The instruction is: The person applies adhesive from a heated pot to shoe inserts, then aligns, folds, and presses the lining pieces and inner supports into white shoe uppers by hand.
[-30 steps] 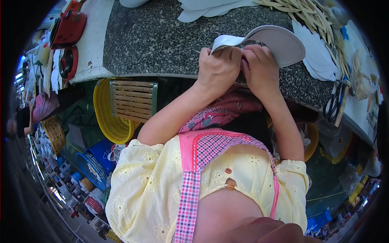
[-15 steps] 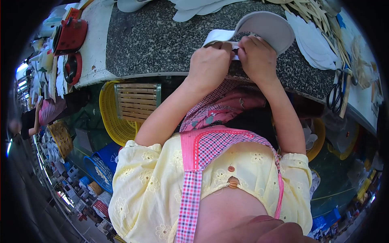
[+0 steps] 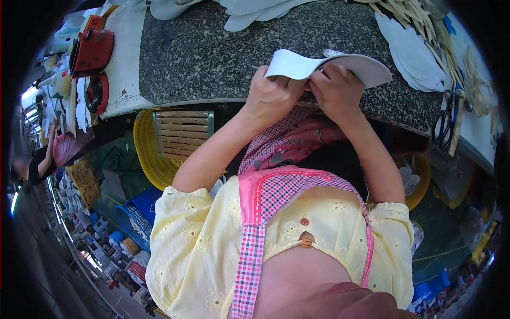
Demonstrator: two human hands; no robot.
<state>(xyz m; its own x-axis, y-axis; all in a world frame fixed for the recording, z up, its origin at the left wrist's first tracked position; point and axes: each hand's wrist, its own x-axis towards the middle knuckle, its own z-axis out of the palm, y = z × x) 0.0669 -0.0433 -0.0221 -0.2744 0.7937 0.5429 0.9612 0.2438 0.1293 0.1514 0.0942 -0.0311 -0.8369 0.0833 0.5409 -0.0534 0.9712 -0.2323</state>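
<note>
My left hand (image 3: 273, 98) grips the white curved end of a pale, sole-shaped piece (image 3: 295, 65), its fingers bent beneath that end. At the piece's middle, my right hand (image 3: 338, 89) is closed on its near edge, close to my left fingertips. The broad greyish end of the piece sticks out to the right past my right hand. Both hands hold it up over the near edge of the speckled stone tabletop (image 3: 212, 58). A small shiny clear item (image 3: 332, 52) shows just behind the piece. The fingertips of both hands are partly hidden.
White flat pieces (image 3: 411, 53) and beige strips (image 3: 419, 21) lie at the right, near black scissors (image 3: 442, 127). More white pieces (image 3: 255, 11) lie at the back. Red containers (image 3: 93, 50) stand left. Below are a yellow basket (image 3: 146, 143) and a slatted stool (image 3: 183, 133). A person (image 3: 48, 154) is far left.
The piece has been tilted, so its white end now stands up more and its broad end looks flatter and lower. Both hands stay on it. The far-left person's arm has moved.
</note>
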